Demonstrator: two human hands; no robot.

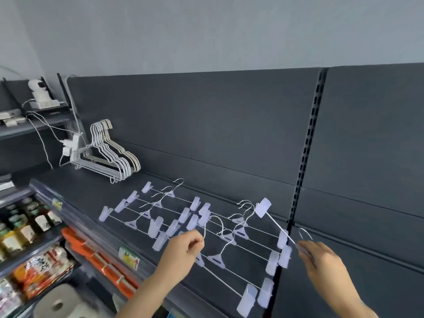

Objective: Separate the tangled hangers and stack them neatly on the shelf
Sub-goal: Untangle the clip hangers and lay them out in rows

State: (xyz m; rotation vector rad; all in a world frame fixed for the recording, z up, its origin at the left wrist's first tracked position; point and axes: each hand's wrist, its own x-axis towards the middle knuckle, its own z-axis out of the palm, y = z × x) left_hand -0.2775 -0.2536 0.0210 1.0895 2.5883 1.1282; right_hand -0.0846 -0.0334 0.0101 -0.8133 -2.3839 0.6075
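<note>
Lots of clear clip hangers (pixel 229 239) lie on the dark shelf (pixel 87 191), with thin metal bars, wire hooks and see-through clips at the ends. One bunch (pixel 149 210) on the left is laid out in tidy rows, one behind the other. The bunch in front of the person is more mixed up, with bars and hooks crossing each other. The left hand (pixel 183 251) is pinched shut on the wire hook (pixel 212 222) of one of these hangers, low over the shelf. The right hand (pixel 321 258) is closed around the middle of another clip hanger (pixel 275 222), which is lifted and tilted so that one clip (pixel 263 207) sticks up in the air and its hook (pixel 306 234) curls just above the fingers. Farther back on the left, a stack of white wire coat hangers (pixel 107 154) leans against the back wall of the shelf. Beside them hang white plugs and cables (pixel 68 145). Lower down on the left are shelves with bottles (pixel 27 223), snack bags (pixel 41 271) and orange packs (pixel 98 255). A roll of paper (pixel 57 304) sits near the bottom.
</note>
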